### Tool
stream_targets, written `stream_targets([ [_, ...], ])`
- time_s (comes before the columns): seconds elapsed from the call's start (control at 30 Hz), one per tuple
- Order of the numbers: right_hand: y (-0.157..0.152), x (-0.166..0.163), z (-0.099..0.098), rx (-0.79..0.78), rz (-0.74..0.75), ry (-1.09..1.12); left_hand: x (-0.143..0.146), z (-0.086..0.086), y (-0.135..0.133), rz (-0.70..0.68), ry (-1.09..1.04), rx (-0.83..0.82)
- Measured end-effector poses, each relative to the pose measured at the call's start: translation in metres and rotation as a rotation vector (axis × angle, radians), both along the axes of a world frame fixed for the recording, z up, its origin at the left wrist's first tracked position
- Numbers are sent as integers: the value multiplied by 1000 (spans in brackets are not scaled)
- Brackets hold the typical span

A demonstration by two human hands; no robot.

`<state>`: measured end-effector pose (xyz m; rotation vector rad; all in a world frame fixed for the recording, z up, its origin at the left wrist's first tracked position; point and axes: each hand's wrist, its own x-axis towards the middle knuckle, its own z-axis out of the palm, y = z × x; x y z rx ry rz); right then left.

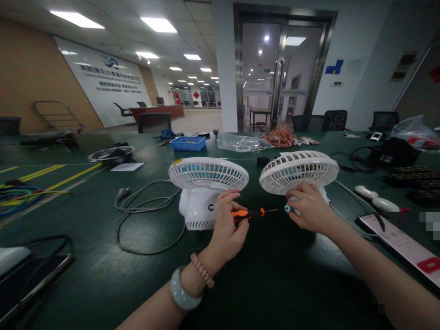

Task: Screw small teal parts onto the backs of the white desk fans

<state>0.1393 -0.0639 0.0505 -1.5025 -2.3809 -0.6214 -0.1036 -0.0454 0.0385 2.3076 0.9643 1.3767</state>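
Observation:
My left hand [228,229] is closed around the orange and black handle of a screwdriver [252,213], whose thin shaft points right. At the tip of that shaft, my right hand [307,208] pinches a small light-blue round piece [288,208]; I cannot tell whether tip and piece touch. Behind my left hand stands a white fan [196,208] with its round grille tilted up and blue blades showing through. A second white fan [299,169] is behind my right hand, which covers most of its base.
A grey power cord [137,251] loops left of the first fan. Farther back are a blue plastic basket [188,143], a clear plastic bag [240,143] and a copper-coloured wire heap [280,136]. A phone-like pink panel [398,238] lies at right, near two white oval pieces [385,205].

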Motion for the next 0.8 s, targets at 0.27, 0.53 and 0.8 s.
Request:
stream_targets([
  [0.27, 0, 0, 0, -11, -9, 3, 0, 3, -1, 20, 31, 51],
  [0.53, 1, -1, 0, -12, -11, 13, -2, 2, 0, 25, 50, 58],
  [0.8, 2, -1, -2, -1, 3, 28, -1, 3, 1, 41, 43, 66],
])
